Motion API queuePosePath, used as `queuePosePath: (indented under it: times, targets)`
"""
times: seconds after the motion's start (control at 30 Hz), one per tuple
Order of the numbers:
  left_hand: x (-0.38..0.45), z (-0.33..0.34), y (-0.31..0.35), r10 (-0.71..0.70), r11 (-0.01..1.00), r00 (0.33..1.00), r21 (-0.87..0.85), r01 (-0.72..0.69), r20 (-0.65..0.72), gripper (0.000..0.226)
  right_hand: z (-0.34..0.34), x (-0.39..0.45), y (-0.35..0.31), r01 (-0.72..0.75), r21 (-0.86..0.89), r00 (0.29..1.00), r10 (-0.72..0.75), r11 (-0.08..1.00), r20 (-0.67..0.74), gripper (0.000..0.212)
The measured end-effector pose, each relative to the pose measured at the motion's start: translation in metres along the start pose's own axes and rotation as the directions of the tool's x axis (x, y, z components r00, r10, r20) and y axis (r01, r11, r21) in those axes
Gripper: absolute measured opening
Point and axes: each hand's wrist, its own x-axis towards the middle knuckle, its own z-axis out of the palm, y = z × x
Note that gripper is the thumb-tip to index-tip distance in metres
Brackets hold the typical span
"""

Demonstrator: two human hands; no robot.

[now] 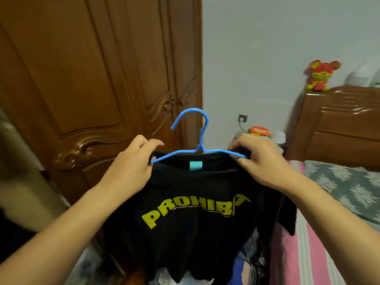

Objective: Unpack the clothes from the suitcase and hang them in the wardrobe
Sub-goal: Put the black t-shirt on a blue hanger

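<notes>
Black shirt (195, 202) on blue hanger (197, 145)

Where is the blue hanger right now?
Centre of the head view: the blue hanger sits in the black T-shirt's collar, held between the left hand and right hand, before the closed wardrobe door.

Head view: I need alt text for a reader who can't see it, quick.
Two hands hold a black T-shirt with yellow lettering on a blue hanger, the left hand and right hand each gripping a shoulder. Closed wooden wardrobe doors stand behind, a bed to the right.
</notes>
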Motion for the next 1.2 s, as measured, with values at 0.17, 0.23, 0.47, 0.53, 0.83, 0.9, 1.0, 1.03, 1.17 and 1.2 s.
queuePosePath:
  times: [0.17,0.23,0.47,0.53,0.83,0.9,1.0,1.03,1.17,1.2]
  targets:
    - [-0.009,-0.024,0.009,-0.133,0.968,0.987,0.204,0.148,-0.087,0.020,-0.001,0.026,-0.007,0.073,0.202,0.988,-0.099,0.977,0.118,0.021]
    - [-0.008,-0.032,0.020,-0.165,0.972,0.982,0.158,0.177,-0.087,0.005,0.002,0.037,-0.012,0.117,0.212,0.982,-0.145,0.970,0.119,0.027]
    - [-0.025,-0.050,0.036,-0.348,0.936,0.892,-0.052,0.349,-0.287,0.018,0.030,0.057,-0.032,0.313,-0.235,0.923,-0.353,0.920,-0.152,0.044]
    - [-0.035,-0.062,0.033,-0.341,0.939,0.917,-0.126,0.321,-0.206,0.018,0.039,0.061,-0.034,0.294,-0.207,0.931,-0.328,0.933,-0.157,0.038]
    - [-0.077,-0.079,-0.010,-0.079,0.996,0.934,0.007,0.087,-0.349,0.026,0.034,0.084,-0.052,-0.225,0.612,0.901,-0.078,0.758,0.427,0.013]
    - [-0.083,-0.077,-0.016,-0.046,0.996,0.931,0.049,0.068,-0.361,0.024,0.046,0.085,-0.063,-0.190,0.695,0.967,0.011,0.694,0.253,0.018]
    - [-0.087,-0.070,-0.019,0.022,0.986,0.947,0.161,0.031,-0.320,0.022,0.049,0.091,-0.078,-0.046,0.830,0.991,0.132,0.556,-0.033,0.017]
    - [-0.088,-0.068,-0.019,0.033,0.987,0.943,0.161,0.022,-0.331,0.020,0.049,0.090,-0.080,0.000,0.819,0.994,0.093,0.574,-0.065,0.018]
    - [-0.080,-0.075,-0.027,-0.045,0.998,0.862,0.022,0.065,-0.505,0.011,0.061,0.081,-0.055,0.159,0.351,0.941,-0.249,0.923,0.230,0.049]
    - [-0.075,-0.077,-0.030,-0.075,0.996,0.852,0.006,0.091,-0.519,0.010,0.065,0.080,-0.049,0.160,0.298,0.914,-0.255,0.941,0.314,0.051]
